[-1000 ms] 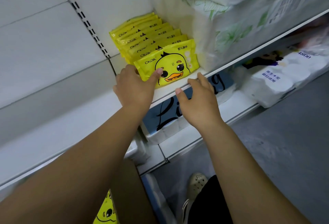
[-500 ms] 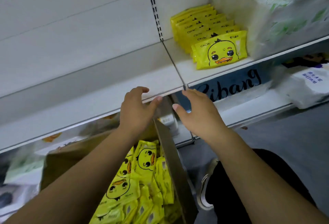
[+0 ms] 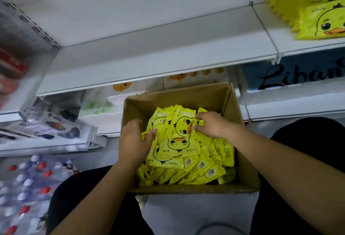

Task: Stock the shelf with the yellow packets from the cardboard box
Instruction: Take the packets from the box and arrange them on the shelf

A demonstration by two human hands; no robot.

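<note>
Partly done: one row of packets (image 3: 321,24) up on shelf (image 3: 298,47), box (image 3: 196,190) far from empty, right hand (image 3: 212,125) pinching a packet (image 3: 183,122), left hand (image 3: 133,141) on others, grip unclear.

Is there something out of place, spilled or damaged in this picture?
Nothing looks spilled or damaged. Only the yellow packets in the cardboard box lie jumbled: some face up, some show barcodes, turned different ways. The shelved packets stand in a neat row on the shelf.
</note>
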